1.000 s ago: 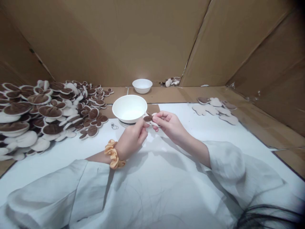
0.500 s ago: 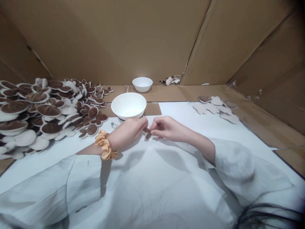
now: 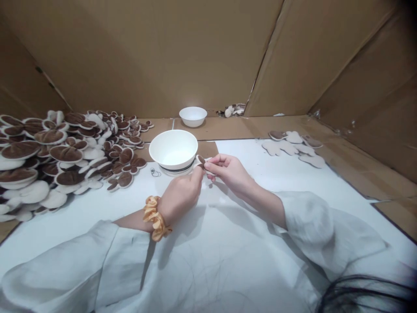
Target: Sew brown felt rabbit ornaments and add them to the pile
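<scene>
Piece in hand: a small brown-and-white plush piece (image 3: 201,161), held up just right of the large bowl (image 3: 163,162), near the centre of the frame. My right hand (image 3: 232,174) pinches it between thumb and fingers from the right. My left hand (image 3: 183,191) is closed on it from the lower left, fingertips partly hidden.

Handling, my judgement: very light, soft and bendable, fuzzy rather than slippery, hardly fragile. Best hold is a pinch at the narrow part between lobes; squeezing a lobe would fold it.

Surroundings: the large bowl stands close to my left fingers, dark bands (image 3: 180,170) round its lower wall; its rim is the nearest thing to knock. Thin dark loops (image 3: 155,172) lie on the white counter (image 3: 243,150) left of it. Small bowl (image 3: 193,122) behind, upper centre. Big heap of similar pieces (image 3: 68,153) at left; a few flatter ones (image 3: 288,148) at right. Cardboard wall (image 3: 156,56) bounds the reach at the back. Orange scrunchie (image 3: 155,217) on my left wrist, away from my fingertips.
</scene>
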Available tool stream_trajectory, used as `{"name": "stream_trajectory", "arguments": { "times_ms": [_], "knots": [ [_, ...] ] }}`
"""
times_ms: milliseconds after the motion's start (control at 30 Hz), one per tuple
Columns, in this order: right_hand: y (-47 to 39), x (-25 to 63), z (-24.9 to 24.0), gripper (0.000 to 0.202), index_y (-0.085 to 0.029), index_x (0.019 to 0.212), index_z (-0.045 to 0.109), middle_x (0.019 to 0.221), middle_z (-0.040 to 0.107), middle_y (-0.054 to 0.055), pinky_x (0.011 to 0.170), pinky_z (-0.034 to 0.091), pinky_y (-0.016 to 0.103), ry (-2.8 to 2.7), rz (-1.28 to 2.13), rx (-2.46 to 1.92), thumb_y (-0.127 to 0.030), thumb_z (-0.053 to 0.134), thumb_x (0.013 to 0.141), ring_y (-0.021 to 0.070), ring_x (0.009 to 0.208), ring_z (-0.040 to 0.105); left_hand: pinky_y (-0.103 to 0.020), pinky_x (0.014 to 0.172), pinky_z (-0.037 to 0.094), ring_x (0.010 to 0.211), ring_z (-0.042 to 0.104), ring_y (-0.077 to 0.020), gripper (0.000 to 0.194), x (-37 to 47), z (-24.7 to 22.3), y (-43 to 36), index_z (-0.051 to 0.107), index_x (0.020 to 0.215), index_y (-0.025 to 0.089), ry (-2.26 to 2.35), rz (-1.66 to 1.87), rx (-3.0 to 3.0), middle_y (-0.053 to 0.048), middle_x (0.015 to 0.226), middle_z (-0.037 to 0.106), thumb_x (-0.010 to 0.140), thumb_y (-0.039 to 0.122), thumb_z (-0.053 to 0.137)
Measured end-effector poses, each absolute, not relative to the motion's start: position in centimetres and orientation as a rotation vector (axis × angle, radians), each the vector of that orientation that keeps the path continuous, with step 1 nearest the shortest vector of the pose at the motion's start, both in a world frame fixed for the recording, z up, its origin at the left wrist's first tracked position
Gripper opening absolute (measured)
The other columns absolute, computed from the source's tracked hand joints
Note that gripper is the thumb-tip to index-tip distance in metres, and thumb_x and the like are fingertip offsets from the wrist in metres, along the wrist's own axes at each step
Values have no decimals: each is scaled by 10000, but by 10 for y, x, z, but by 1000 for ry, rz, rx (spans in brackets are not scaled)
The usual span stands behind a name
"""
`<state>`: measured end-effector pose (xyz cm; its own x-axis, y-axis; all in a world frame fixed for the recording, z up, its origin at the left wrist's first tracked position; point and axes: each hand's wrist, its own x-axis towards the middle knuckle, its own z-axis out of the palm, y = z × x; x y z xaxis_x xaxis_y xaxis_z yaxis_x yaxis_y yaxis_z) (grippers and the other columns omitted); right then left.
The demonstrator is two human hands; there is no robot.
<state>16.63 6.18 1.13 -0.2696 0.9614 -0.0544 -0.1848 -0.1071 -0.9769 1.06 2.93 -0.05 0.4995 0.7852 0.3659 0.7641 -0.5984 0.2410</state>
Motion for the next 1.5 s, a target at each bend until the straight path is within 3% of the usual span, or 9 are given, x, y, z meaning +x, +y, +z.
{"name": "stream_trajectory", "arguments": {
  "times_ms": [167,300,433,633,767,867,1000,1133,1500],
  "knots": [
    [54,162,10,241,-149,695,517,548,550,-34,448,355,208,-1094,1571,-987,-287,705,636,61,468,473,-215,537,418,570,586,-130,200,11,-3,33,430,1012,155,1345,814,2634,-34,718,619,849,136,316],
    [60,169,15,182,-156,684,516,504,471,-55,454,325,208,-1060,1607,-981,-269,660,680,54,464,419,-204,535,397,559,555,-119,106,6,-9,40,463,835,180,1333,890,2645,0,633,578,822,144,364],
    [89,198,38,266,-187,565,426,511,390,-66,455,322,213,-1082,1203,-836,-254,660,671,50,452,371,-196,510,380,523,530,-106,157,2,-17,42,473,734,184,1165,756,2803,16,569,554,818,142,347],
    [97,211,45,237,-192,768,479,650,543,-26,525,439,253,-1259,1005,-804,-324,662,700,87,537,520,-242,506,399,544,554,-133,289,10,-12,26,517,1038,166,1154,532,3236,-15,662,624,795,81,385],
    [80,195,40,237,-194,870,472,839,589,21,589,481,265,-1387,1031,-772,-319,625,738,103,635,575,-269,562,440,595,585,-124,378,0,-7,4,447,1185,185,1140,742,3402,-104,1105,623,819,100,404],
    [71,190,42,216,-215,922,445,892,578,23,584,481,250,-1444,1032,-721,-277,586,771,104,660,581,-262,576,442,655,612,-135,430,-17,-3,2,388,1260,186,1481,950,3244,-131,1213,560,835,150,435],
    [64,186,42,284,-250,1000,391,836,555,1,555,466,240,-1489,1072,-686,-227,568,779,107,649,571,-262,459,367,557,585,-137,407,-31,-3,17,395,1256,155,1994,856,2964,-111,1132,602,854,210,434],
    [61,179,38,347,-251,1029,345,865,565,7,552,463,235,-1486,1134,-675,-232,574,769,107,664,569,-246,539,399,667,602,-160,279,-32,-4,37,495,1136,167,1930,898,2916,-71,952,625,882,199,385],
    [58,171,28,260,-192,925,435,857,564,16,592,491,248,-1465,1251,-667,-189,608,731,101,672,586,-280,666,459,933,553,-203,382,-13,-1,90,429,1239,161,1740,1220,2527,-132,1192,458,872,231,354]
  ]
}}
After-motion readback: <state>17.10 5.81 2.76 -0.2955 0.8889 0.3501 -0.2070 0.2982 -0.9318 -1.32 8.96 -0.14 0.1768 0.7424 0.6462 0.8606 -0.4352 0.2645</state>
